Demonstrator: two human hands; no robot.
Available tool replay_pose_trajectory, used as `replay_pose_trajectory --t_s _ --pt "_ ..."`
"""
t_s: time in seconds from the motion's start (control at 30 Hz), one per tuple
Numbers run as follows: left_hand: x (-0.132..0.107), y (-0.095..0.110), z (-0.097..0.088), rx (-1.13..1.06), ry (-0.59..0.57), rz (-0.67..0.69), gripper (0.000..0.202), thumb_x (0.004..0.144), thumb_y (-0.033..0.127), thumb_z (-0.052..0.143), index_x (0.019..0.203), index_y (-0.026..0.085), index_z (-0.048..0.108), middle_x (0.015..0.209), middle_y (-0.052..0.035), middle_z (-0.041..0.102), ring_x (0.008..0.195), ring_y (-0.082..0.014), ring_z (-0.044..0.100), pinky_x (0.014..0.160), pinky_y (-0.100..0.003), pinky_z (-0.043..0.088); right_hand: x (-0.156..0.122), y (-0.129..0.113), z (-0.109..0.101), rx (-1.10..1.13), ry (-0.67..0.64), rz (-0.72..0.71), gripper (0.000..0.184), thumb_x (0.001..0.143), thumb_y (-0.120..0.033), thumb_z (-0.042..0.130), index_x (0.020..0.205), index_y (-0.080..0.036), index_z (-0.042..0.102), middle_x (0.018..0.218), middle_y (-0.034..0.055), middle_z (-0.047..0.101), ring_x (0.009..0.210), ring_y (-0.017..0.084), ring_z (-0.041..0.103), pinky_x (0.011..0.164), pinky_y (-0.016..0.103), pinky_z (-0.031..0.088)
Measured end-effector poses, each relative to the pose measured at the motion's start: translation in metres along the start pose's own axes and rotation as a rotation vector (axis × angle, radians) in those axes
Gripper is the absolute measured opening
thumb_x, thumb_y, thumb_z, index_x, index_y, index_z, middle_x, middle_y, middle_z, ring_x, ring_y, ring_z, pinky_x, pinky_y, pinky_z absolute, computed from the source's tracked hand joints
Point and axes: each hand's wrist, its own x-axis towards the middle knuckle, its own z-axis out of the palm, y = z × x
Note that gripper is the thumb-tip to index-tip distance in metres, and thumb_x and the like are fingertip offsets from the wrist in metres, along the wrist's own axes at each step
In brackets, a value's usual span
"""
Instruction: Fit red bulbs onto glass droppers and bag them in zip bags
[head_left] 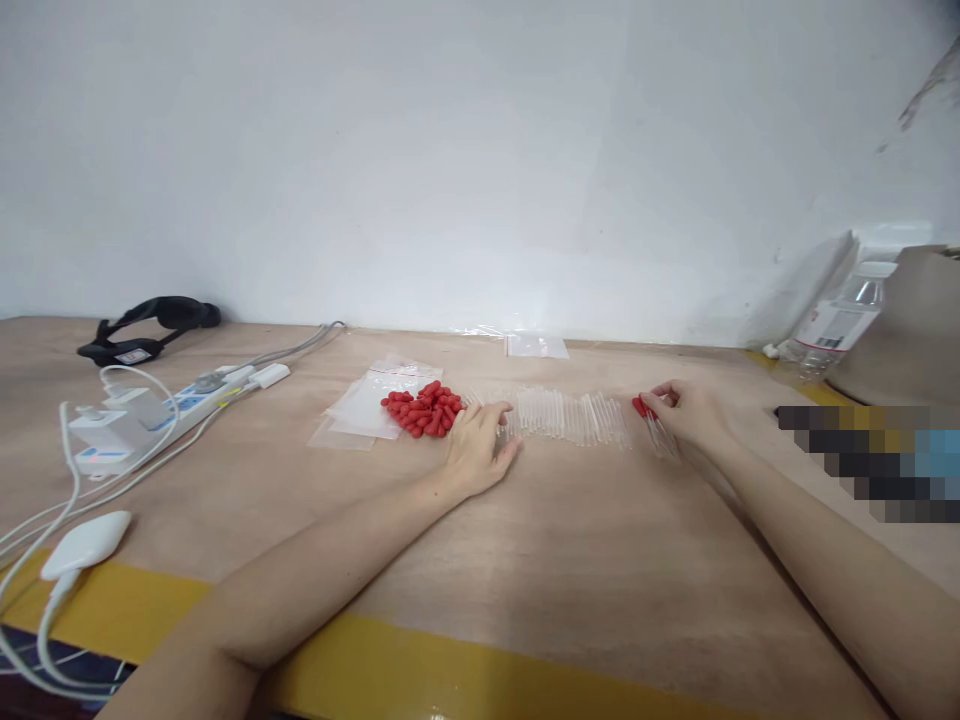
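Observation:
My left hand (pixel 478 448) rests palm down with thumb and fingers apart, between a heap of red rubber bulbs (pixel 424 410) and a row of thin clear tubes (pixel 562 415). Its fingertips lie over the left end of that row; whether they touch a tube or bulb is hard to see. At the right end of the row, my right hand (pixel 679 408) pinches the red bulb end of a dropper (pixel 651 420). Beside it lie what look like other red-topped droppers, partly hidden by the hand.
Clear plastic bags (pixel 360 410) lie left of the bulbs, and another small bag (pixel 537 346) near the wall. A power strip (pixel 199 400) with white cables, a black headset strap (pixel 150 325) and a white device (pixel 86 545) occupy the left. A plastic bottle (pixel 840 325) leans at right.

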Motion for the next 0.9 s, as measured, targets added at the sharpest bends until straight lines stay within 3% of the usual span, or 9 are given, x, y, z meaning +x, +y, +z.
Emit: replay_pose_trajectory --t_s 0.17,0.33,0.43,0.6,0.9 --pt "0.006 -0.004 -0.009 0.093 0.024 -0.055 0.029 0.076 0.032 0.052 0.100 0.016 0.048 0.085 -0.0043 0.058 0.083 -0.0211 0.048 0.074 -0.034 0.037 -0.018 -0.037 -0.002 -0.257 -0.165 -0.029 0.031 0.072 -0.045 0.043 0.059 -0.020 0.056 0.064 0.0051 0.060 0.064 0.020 0.055 0.058 0.029 0.034" --pt "0.029 -0.031 -0.037 0.295 0.048 -0.213 0.023 0.076 0.036 0.051 0.089 0.018 0.056 0.091 -0.0066 0.056 0.088 -0.0237 0.046 0.079 -0.037 0.035 -0.022 -0.047 0.000 -0.391 -0.218 0.035 0.035 0.072 -0.049 0.039 0.064 -0.020 0.058 0.070 0.0057 0.061 0.071 0.024 0.056 0.074 0.041 0.032" --pt "0.036 -0.049 -0.049 0.394 -0.012 -0.294 0.022 0.074 0.040 0.052 0.076 0.020 0.062 0.090 -0.0074 0.055 0.091 -0.0259 0.045 0.080 -0.039 0.033 -0.021 -0.047 0.000 -0.383 -0.242 0.071 0.032 0.071 -0.046 0.039 0.067 -0.020 0.058 0.070 0.0062 0.061 0.072 0.025 0.056 0.074 0.041 0.032" --pt "0.034 -0.061 -0.048 0.434 -0.059 -0.250 0.027 0.074 0.041 0.051 0.065 0.020 0.066 0.086 -0.0092 0.054 0.090 -0.0272 0.044 0.078 -0.041 0.032 -0.021 -0.049 0.001 -0.366 -0.232 0.076 0.026 0.070 -0.035 0.040 0.061 -0.019 0.058 0.059 0.0073 0.058 0.069 0.025 0.058 0.070 0.039 0.035" --pt "0.038 -0.063 -0.049 0.407 0.036 -0.229 0.024 0.076 0.036 0.051 0.068 0.018 0.064 0.086 -0.0087 0.055 0.086 -0.0248 0.046 0.078 -0.039 0.036 -0.022 -0.049 0.005 -0.279 -0.157 0.059 0.026 0.066 -0.035 0.044 0.051 -0.018 0.056 0.058 0.0103 0.060 0.064 0.026 0.058 0.067 0.041 0.036"
